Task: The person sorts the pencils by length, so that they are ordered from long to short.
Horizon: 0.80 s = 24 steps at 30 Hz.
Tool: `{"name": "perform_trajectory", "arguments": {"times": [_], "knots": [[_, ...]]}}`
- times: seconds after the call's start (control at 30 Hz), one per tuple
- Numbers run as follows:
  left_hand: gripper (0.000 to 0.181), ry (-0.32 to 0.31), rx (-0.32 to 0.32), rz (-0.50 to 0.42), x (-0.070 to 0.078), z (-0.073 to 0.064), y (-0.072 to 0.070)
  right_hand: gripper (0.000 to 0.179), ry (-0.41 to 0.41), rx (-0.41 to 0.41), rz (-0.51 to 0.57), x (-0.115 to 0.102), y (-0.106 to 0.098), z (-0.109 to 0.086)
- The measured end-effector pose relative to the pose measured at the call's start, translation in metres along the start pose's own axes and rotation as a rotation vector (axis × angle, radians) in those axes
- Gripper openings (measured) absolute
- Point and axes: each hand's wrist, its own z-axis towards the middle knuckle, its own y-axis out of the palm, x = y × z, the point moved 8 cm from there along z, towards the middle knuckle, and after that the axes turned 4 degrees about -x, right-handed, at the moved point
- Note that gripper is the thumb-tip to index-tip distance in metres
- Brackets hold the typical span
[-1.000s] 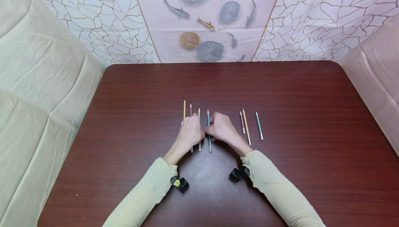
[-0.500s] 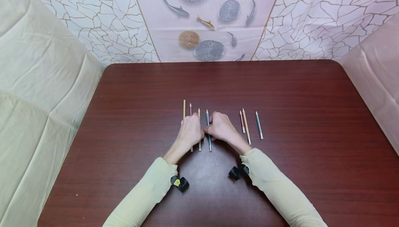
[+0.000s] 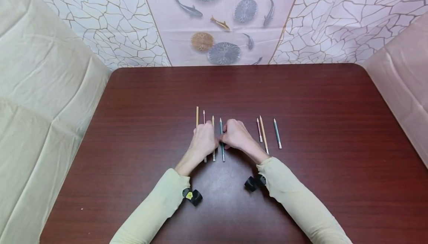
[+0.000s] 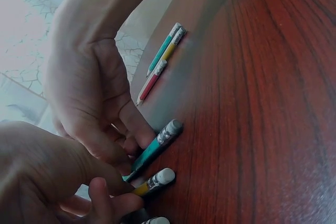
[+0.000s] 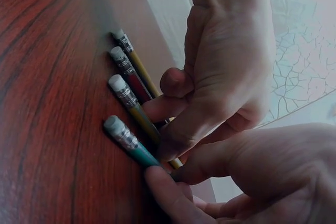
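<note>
Four pencils lie side by side at the table's middle, erasers toward me. My left hand (image 3: 204, 138) rests over the left ones; its thumb and a finger pinch a yellow pencil (image 5: 140, 116). Beside it, my right hand (image 3: 235, 135) pinches a green pencil (image 5: 137, 150) between thumb and finger, roughly parallel to the yellow one with a small gap. Left of these lie a red pencil (image 5: 136, 83) and another yellow pencil (image 5: 137, 61), partly hidden by the left hand. The two hands' fingertips nearly meet between the held pencils.
To the right of the hands lie three more pencils: a short red pencil (image 3: 259, 130), a longer yellow pencil (image 3: 263, 134) close to it, and a green pencil (image 3: 277, 134) apart. All rest on the dark reddish wooden table (image 3: 317, 99). Patterned cloth (image 3: 117, 21) hangs behind.
The green pencil in my right hand has shifted slightly left, closer to the yellow pencil. My left hand stays almost still over its pencils.
</note>
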Motion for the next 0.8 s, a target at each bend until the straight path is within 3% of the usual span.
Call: {"name": "perform_trajectory", "arguments": {"times": [0.3,0.8], "knots": [[0.015,0.009,-0.005,0.008,0.0016,-0.0003,0.0,0.003,-0.015,0.016,0.027,-0.0003,-0.0002,-0.0011],[0.014,0.037,0.007,0.006,0.0029,-0.0013,-0.0002,0.011,-0.036,0.021,0.096,0.0,0.0015,-0.001]]}}
